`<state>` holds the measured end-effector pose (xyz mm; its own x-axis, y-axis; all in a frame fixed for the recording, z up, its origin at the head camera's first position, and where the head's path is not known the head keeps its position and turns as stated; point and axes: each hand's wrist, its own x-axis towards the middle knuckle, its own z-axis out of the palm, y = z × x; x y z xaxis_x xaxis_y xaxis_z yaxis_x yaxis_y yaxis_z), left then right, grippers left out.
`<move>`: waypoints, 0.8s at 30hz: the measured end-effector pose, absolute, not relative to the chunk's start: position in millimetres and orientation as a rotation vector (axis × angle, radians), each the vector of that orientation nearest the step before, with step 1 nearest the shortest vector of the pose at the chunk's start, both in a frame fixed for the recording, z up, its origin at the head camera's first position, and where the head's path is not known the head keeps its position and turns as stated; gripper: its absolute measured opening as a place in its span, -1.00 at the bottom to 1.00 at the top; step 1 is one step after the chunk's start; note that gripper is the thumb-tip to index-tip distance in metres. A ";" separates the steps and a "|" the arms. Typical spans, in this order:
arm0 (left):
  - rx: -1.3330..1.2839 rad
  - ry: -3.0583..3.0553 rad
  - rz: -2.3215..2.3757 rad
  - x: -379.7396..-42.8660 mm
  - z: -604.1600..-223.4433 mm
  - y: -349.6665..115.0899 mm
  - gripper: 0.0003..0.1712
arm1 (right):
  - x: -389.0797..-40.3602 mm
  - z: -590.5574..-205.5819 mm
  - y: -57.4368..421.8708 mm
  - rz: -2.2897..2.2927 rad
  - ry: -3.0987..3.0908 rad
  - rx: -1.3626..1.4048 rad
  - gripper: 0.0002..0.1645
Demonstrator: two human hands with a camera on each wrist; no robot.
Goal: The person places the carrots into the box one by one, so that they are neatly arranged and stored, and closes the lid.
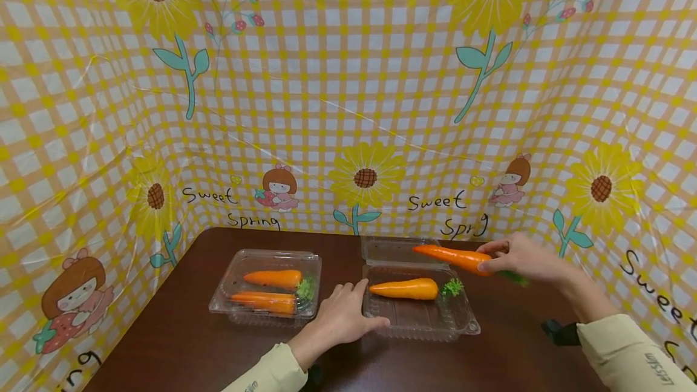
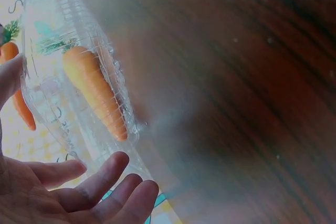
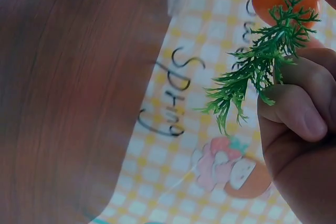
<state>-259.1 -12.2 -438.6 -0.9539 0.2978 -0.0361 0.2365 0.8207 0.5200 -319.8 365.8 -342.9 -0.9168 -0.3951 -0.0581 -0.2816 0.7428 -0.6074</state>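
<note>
R hand (image 1: 520, 257) pinches carrot (image 1: 449, 257) at leafy end, over open box (image 1: 463, 319) | L hand (image 1: 343, 313) flat, fingers relaxed, steadies box edge; 2nd carrot (image 1: 404, 288) inside

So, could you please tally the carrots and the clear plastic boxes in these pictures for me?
Carrots: 4. Two lie in the closed box, one lies in the open box, one is held above it by the right hand.
Clear plastic boxes: 2. The left hand rests against the open one.
Total: 6
</note>
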 end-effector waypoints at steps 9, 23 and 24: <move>0.442 2.876 0.820 -259.2 -436.8 -12.4 0.12 | -322.8 -343.4 334.1 -0.939 2.623 -0.732 -0.53; 0.434 2.885 0.803 -258.6 -435.0 -12.4 0.13 | -322.4 -359.3 294.6 -0.883 2.561 -0.771 -0.36; 0.432 2.886 0.802 -258.3 -434.7 -12.2 0.13 | -322.5 -360.7 293.0 -0.873 2.563 -0.773 -0.37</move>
<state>-258.3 -12.2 -434.7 -0.9527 0.3019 -0.0340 0.2410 0.8192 0.5204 -322.5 293.0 -360.7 -0.8006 -0.5858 -0.1260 -0.3871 0.6661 -0.6376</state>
